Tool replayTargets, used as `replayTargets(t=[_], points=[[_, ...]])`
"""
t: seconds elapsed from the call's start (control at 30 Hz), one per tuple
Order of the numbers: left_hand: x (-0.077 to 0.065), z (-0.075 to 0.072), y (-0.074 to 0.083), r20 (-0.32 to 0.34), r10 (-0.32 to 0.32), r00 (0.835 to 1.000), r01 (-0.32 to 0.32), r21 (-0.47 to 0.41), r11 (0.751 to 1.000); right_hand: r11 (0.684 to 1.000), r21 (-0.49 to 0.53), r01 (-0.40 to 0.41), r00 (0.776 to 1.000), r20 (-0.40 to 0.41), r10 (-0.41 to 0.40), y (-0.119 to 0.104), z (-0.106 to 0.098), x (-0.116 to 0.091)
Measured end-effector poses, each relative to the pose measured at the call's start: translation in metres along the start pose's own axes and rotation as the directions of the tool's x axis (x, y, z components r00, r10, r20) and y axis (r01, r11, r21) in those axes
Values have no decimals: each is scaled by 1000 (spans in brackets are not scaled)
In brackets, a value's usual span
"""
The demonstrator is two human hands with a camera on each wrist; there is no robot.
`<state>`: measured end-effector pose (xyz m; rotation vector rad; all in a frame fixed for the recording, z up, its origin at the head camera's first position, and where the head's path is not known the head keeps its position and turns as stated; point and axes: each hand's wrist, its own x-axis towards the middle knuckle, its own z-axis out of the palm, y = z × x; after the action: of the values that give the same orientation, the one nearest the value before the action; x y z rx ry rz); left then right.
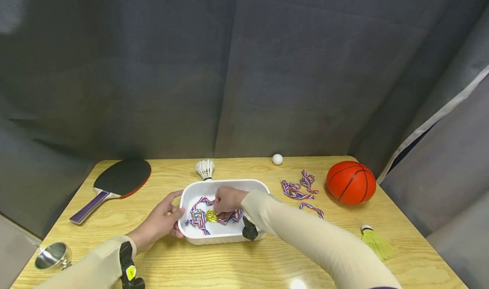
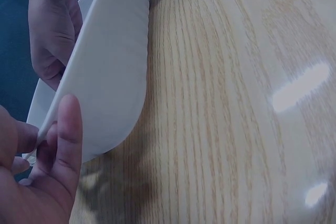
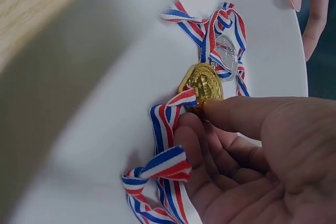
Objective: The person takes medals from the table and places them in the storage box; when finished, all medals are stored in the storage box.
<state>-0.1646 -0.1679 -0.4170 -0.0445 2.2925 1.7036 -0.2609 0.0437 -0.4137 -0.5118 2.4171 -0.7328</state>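
A white plastic basin stands at the middle of the table. My left hand grips its left rim, thumb inside and fingers outside. Down inside the basin, my right hand pinches the gold medal between thumb and index finger. The gold medal's red, white and blue ribbon trails over the basin floor. Left of it lies a silver medal on a similar striped ribbon, partly covered by that ribbon in the right wrist view.
Striped ribbons lie right of the basin, near an orange basketball. A yellow shuttlecock is at front right. Behind are a white shuttlecock and a white ball. A table tennis paddle and a metal cup are left.
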Motion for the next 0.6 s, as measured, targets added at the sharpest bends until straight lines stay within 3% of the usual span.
replayTargets(t=[0.27,0.47,0.6], points=[[0,0,0,-4,1,1000,-1,0,1000,999,10,33,997,70,-33,-6,-19,-14],[2,1,-2,-1,3,1000,-3,0,1000,987,73,140,983,109,-148,-2,-61,-37],[2,0,-3,-13,0,1000,0,4,1000,969,124,215,972,73,-225,9,-90,-65]])
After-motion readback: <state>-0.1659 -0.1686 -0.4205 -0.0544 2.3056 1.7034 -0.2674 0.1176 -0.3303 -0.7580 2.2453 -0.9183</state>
